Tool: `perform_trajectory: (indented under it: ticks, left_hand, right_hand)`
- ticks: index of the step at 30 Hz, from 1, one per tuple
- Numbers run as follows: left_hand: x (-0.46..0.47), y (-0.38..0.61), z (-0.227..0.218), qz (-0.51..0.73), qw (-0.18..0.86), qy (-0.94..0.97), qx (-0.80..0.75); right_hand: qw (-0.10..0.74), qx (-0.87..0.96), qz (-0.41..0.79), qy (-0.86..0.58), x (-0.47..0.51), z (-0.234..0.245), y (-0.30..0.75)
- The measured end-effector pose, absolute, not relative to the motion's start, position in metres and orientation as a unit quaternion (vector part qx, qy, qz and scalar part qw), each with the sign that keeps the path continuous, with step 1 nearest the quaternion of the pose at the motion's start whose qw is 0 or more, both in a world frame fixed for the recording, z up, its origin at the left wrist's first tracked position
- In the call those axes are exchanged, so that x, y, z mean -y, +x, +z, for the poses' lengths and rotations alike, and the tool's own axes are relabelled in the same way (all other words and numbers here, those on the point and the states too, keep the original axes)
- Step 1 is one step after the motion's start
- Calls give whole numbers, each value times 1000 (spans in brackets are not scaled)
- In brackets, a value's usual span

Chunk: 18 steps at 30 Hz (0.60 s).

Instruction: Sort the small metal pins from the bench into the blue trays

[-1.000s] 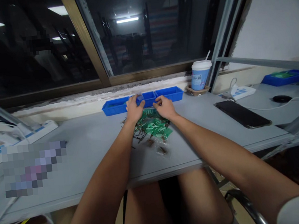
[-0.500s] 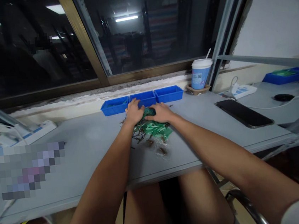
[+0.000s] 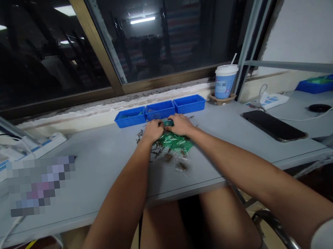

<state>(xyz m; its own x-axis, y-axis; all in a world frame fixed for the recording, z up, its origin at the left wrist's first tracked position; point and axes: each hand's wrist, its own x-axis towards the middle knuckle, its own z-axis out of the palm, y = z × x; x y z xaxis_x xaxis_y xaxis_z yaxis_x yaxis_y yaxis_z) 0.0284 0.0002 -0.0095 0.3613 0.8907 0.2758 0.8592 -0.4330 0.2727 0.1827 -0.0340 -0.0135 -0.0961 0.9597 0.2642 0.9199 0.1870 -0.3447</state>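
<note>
At the middle of the table both hands meet over a heap of small green packets point(image 3: 176, 142). My left hand point(image 3: 154, 130) has its fingers curled in against a green packet point(image 3: 168, 123). From the other side my right hand point(image 3: 180, 124) closes on that same packet, its fingertips largely hidden. Small loose metal pieces point(image 3: 157, 153) lie around the heap, mostly to its left. Nearer me are clear plastic bags point(image 3: 183, 166) with brown contents. Behind the hands stand three blue trays point(image 3: 160, 110) in a row; the left one holds something greenish.
A blue cup point(image 3: 222, 87) with lid and straw stands in a cardboard holder by the window. To the right lies a black phone point(image 3: 273, 125). Power strips point(image 3: 50, 146) sit at both sides. A blurred-out object point(image 3: 43, 186) is at left, with a cable below it.
My left hand has drawn back from the middle blue tray toward the right hand, and its spread fingers have curled in. The right hand stays about where it was. The view shifted slightly.
</note>
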Motion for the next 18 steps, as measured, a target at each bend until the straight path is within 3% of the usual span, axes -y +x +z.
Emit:
perform_trajectory:
  ticks: [13, 18]
  left_hand:
    - [-2, 22, -11, 283, 141, 809, -495]
    - [-4, 22, -14, 304, 157, 793, -504]
  right_hand:
    - [226, 769, 41, -597, 35, -13, 186]
    - [284, 750, 70, -594, 29, -16, 189]
